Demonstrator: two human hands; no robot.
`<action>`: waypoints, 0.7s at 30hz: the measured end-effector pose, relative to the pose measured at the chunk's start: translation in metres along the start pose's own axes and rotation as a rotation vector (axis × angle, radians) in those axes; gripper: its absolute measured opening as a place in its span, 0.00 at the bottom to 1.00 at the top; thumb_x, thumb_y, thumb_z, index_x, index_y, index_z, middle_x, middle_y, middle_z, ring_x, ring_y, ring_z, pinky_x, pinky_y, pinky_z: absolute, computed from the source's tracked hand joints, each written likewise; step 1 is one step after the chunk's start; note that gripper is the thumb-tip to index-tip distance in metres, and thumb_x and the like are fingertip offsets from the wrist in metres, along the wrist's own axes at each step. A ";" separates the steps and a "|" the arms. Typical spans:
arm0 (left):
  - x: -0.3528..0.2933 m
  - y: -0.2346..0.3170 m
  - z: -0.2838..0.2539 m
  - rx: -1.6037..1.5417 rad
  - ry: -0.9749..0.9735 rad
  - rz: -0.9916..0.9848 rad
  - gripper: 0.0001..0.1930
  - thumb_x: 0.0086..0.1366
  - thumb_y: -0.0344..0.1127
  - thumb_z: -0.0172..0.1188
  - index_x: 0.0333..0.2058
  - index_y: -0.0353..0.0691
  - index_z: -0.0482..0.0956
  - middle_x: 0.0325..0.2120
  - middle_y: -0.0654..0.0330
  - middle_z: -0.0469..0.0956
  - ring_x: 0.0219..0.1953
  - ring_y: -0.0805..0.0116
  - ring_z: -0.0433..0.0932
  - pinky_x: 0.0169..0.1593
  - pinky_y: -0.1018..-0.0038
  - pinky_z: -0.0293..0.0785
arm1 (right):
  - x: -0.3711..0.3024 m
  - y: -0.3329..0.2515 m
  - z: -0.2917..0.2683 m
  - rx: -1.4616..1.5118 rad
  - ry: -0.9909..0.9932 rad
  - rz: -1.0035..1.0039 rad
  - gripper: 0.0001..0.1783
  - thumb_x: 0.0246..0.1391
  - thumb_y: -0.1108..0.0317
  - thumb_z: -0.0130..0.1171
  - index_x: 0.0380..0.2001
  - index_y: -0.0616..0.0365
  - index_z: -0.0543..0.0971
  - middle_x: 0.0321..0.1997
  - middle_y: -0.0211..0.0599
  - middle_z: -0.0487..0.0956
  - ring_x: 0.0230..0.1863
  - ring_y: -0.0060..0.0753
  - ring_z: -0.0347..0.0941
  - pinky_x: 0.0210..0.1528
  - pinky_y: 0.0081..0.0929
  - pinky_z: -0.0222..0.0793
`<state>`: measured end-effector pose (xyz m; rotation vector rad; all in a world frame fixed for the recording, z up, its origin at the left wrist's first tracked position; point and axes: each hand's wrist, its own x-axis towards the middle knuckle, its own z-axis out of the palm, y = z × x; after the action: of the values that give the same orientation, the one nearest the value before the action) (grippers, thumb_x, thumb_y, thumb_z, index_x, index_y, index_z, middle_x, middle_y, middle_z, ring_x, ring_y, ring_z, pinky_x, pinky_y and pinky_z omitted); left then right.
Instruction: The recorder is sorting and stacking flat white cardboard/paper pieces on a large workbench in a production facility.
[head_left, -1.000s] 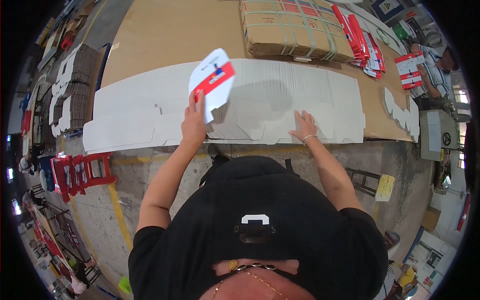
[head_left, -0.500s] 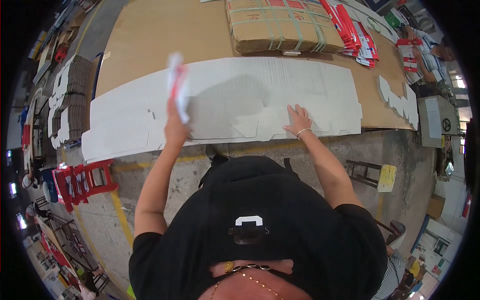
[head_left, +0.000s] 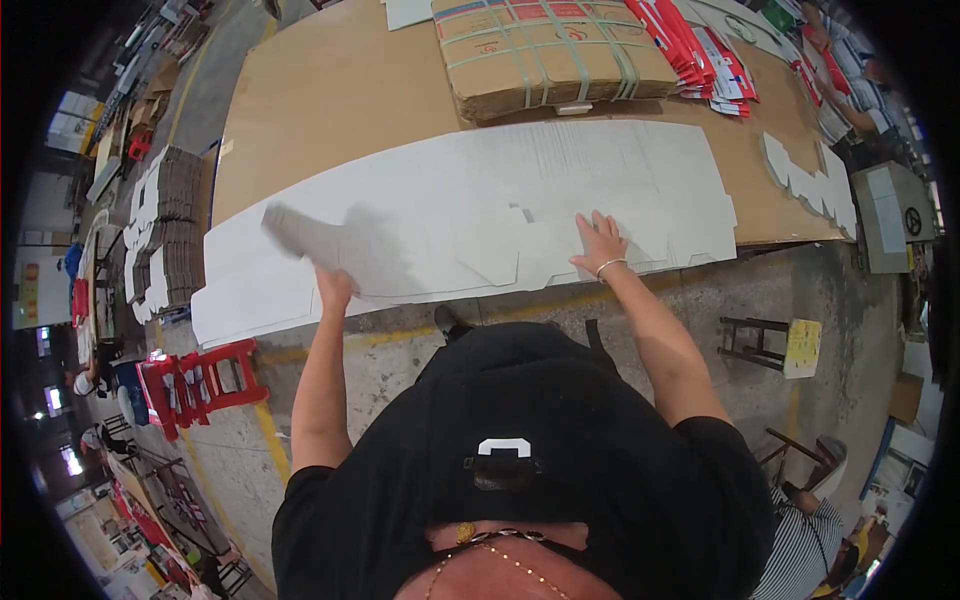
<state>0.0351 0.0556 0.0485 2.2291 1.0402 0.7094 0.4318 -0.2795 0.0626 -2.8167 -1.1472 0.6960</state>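
My left hand (head_left: 335, 289) is closed around one end of a flat, grey-brown cardboard piece (head_left: 305, 232), which is smeared by motion. The piece slants up and to the left over the white cardboard sheet (head_left: 440, 200), and its shadow falls to its right. Whether the piece touches the sheet, I cannot tell. With fingers spread, my right hand (head_left: 602, 243) rests on the right part of the sheet near its front edge, holding nothing. Small grey marks or bits (head_left: 522, 213) show on the sheet to the left of that hand.
Behind the sheet lies a strapped bundle of brown cartons (head_left: 560, 60), with red-and-white packages (head_left: 715, 75) beside it. Cut white cardboard (head_left: 810, 185) lies at right. Left of the table (head_left: 320, 110) stand stacked cartons (head_left: 170, 230) and a red stool (head_left: 235, 375). A dark stool (head_left: 755, 343) stands right.
My left hand has swung the piece from upright to a leftward slant; its red-and-white face is replaced by a grey-brown one. My right hand stays on the sheet. The whole view has shifted slightly.
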 end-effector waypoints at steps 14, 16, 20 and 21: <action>-0.008 0.057 -0.020 -0.601 0.085 -0.532 0.19 0.57 0.27 0.54 0.48 0.29 0.68 0.41 0.50 0.75 0.45 0.59 0.75 0.47 0.67 0.72 | -0.003 0.008 0.013 -0.007 0.120 -0.082 0.52 0.31 0.54 0.70 0.62 0.34 0.55 0.68 0.36 0.51 0.68 0.49 0.43 0.57 0.53 0.53; -0.022 0.007 -0.026 -1.041 0.142 -0.843 0.18 0.58 0.28 0.57 0.46 0.28 0.69 0.40 0.52 0.75 0.44 0.60 0.75 0.47 0.67 0.73 | 0.005 0.013 0.014 0.160 0.210 -0.186 0.53 0.30 0.56 0.71 0.62 0.37 0.55 0.67 0.40 0.52 0.67 0.49 0.46 0.57 0.54 0.54; -0.051 -0.029 0.010 -1.574 0.461 -0.880 0.19 0.59 0.29 0.56 0.48 0.31 0.67 0.45 0.52 0.72 0.50 0.57 0.70 0.55 0.62 0.67 | -0.007 -0.029 -0.015 0.007 0.366 -0.285 0.48 0.34 0.58 0.69 0.62 0.43 0.58 0.64 0.51 0.56 0.65 0.50 0.51 0.60 0.45 0.55; -0.058 -0.045 0.013 -1.722 0.476 -0.836 0.19 0.59 0.28 0.55 0.50 0.31 0.66 0.47 0.53 0.71 0.52 0.56 0.68 0.56 0.61 0.65 | 0.008 -0.060 -0.023 -0.024 0.347 -0.360 0.48 0.34 0.58 0.69 0.62 0.43 0.58 0.64 0.51 0.56 0.65 0.50 0.51 0.60 0.45 0.55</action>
<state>-0.0109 0.0295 -0.0035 0.1310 0.8081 1.0728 0.4063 -0.2270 0.0909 -2.5014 -1.5291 0.1612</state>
